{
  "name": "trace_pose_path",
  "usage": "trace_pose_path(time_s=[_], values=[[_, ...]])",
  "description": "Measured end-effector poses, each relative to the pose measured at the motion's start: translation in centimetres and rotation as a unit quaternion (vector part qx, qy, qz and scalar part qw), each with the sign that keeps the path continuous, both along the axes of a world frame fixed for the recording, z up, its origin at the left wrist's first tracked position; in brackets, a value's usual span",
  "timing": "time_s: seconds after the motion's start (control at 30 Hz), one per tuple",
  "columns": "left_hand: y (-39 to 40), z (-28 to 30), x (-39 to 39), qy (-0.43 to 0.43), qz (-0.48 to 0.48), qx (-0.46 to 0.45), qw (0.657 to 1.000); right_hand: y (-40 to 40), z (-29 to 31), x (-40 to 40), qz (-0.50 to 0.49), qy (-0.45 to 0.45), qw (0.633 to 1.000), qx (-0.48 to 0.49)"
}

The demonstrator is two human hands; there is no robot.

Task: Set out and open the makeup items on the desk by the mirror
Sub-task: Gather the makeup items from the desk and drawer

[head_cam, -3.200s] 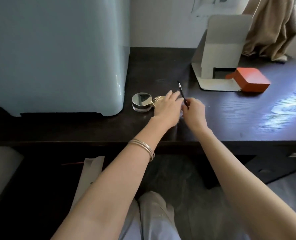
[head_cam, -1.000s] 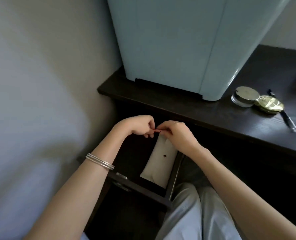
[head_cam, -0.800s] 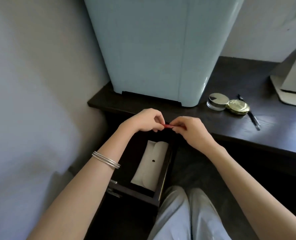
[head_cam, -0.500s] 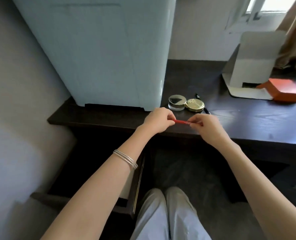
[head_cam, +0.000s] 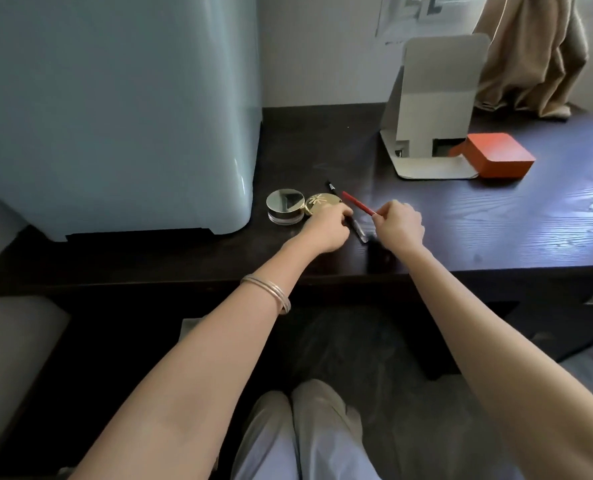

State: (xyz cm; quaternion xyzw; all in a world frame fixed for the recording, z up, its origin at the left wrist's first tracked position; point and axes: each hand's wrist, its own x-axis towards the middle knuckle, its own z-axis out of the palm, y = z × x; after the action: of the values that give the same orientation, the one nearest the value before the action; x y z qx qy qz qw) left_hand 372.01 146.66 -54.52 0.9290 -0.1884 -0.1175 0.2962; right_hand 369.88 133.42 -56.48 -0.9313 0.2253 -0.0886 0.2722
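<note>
A large pale blue rounded appliance (head_cam: 115, 109) stands at the far left of the dark wooden table (head_cam: 495, 230). Left of the left hand's fingers sits a round clear jar with a mirrored silver lid (head_cam: 285, 205); touching it, a round gold compact with an embossed flower pattern (head_cam: 321, 202) lies partly under those fingers. The left hand (head_cam: 326, 230), a stack of silver bangles (head_cam: 270, 296) on its wrist, rests on the compact with fingers curled; what they pinch cannot be told. Between the two hands a slim black pencil with a clear cap (head_cam: 348, 216) lies on the table. The right hand (head_cam: 399, 226) pinches one end of a slim red lip pencil (head_cam: 357, 203), which slants away above the black one. Beyond the right fingers stands an opened white cardboard box (head_cam: 433, 109), touching a closed orange box (head_cam: 495, 155). No writing is readable.
</note>
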Motion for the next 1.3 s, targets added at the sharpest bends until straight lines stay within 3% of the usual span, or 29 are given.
trace_pose_path(time_s=[0.37,0.53,0.63,0.73,0.9,1.1,1.2,1.3], values=[[0.9,-0.7,-0.1,0.038,-0.001,-0.031,0.999,1.9,-1.4,-0.1,0.033,-0.03,0.999,-0.021],[4.5,-0.7,-1.6,0.051,0.009,-0.064,0.997,5.4,-0.9,-1.7,0.154,-0.135,0.979,0.005],[8.9,-0.8,-2.9,0.044,0.04,-0.066,0.996,9.6,-0.6,-3.1,0.246,-0.127,0.956,0.094],[14.9,-1.7,-4.7,0.059,0.089,-0.12,0.987,13.9,-1.1,-4.5,0.295,-0.122,0.941,0.114],[24.7,-3.1,-7.8,0.108,0.164,-0.135,0.971,21.5,-3.8,-5.6,0.405,-0.031,0.903,0.139],[32.2,-9.3,-9.7,0.276,0.225,-0.004,0.935,28.7,-8.9,-5.5,0.479,0.107,0.865,0.102],[32.8,-12.6,-9.9,0.305,0.223,0.044,0.925,30.1,-12.3,-4.7,0.487,0.211,0.845,0.066],[32.2,-15.5,-9.4,0.317,0.233,0.085,0.916,30.4,-14.8,-4.6,0.487,0.254,0.835,0.026]])
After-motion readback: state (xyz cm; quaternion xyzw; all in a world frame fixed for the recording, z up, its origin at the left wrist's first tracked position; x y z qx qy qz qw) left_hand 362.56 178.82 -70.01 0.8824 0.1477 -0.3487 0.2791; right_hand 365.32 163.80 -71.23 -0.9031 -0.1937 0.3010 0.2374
